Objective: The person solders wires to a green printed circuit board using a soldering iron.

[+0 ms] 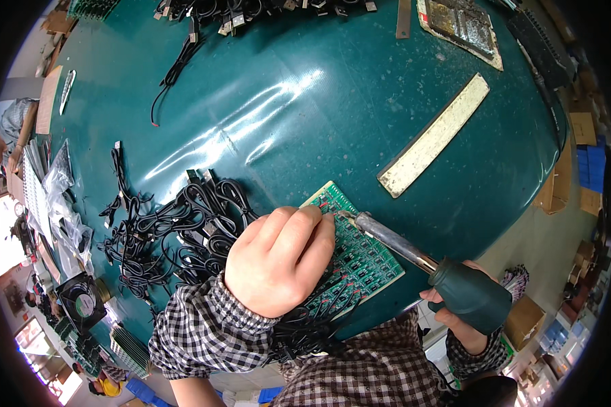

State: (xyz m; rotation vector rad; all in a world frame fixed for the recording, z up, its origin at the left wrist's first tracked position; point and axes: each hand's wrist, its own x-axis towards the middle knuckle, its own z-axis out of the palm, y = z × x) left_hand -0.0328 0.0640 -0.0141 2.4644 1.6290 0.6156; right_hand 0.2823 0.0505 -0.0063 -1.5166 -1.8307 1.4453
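Gripping the soldering iron (472, 298) by its thick green handle, your right hand (463, 331) is closed round it from below, likely to keep your fingers clear of the hot shaft. The shaft slants up and leftward, so its tip sits at the upper part of the green circuit board (372, 254), just beside your left fingertips. The board lies flat on the counter (285, 146) in front of you, turned at an angle, perhaps to suit that approach. Your left hand (278, 258) bends over the board's left side, probably to steady work at the tip. Black cables (210, 216) are heaped beside that hand, presumably for easy reach.

Obscured: your left grip has its fingers curled close together, but you cannot tell whether it pinches a wire. Your palm covers part of the board; the handle hides much of your right hand. Tip contact: unclear.
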